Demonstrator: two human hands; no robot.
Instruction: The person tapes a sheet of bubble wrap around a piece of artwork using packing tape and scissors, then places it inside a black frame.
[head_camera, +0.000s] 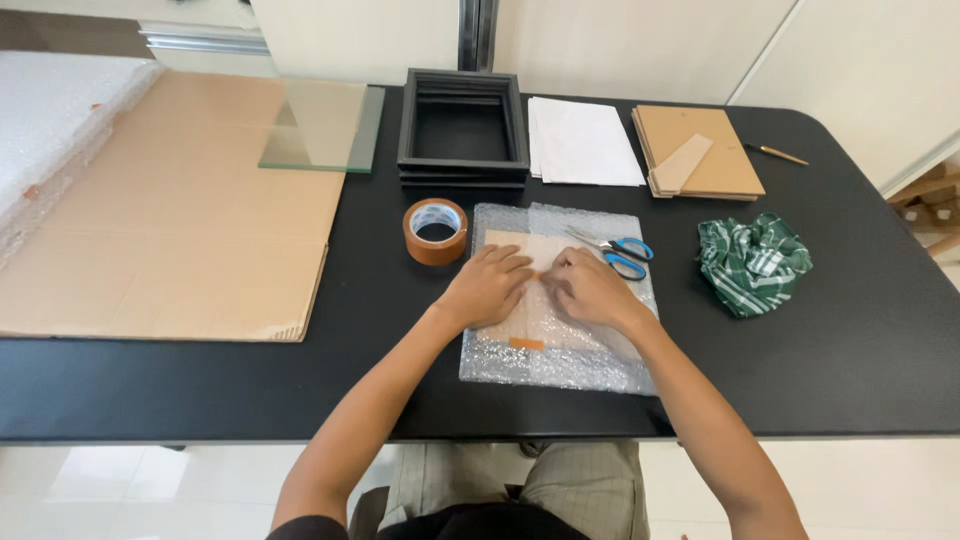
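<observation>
A flat package wrapped in bubble wrap (560, 362) lies on the black table (200, 385) in front of me. My left hand (487, 286) and my right hand (590, 288) press down on its middle, fingertips meeting at a seam. A short strip of brown tape (526, 344) sticks to the wrap nearer me. Blue-handled scissors (618, 252) rest on the package's far right corner. A roll of brown tape (436, 231) stands just left of the package.
A stack of black frames (463, 130), a glass pane (322, 128), white sheets (582, 142) and brown boards (700, 150) line the far side. A large cardboard sheet (170, 220) covers the left. A green checked cloth (752, 262) lies right. A pencil (776, 153) sits far right.
</observation>
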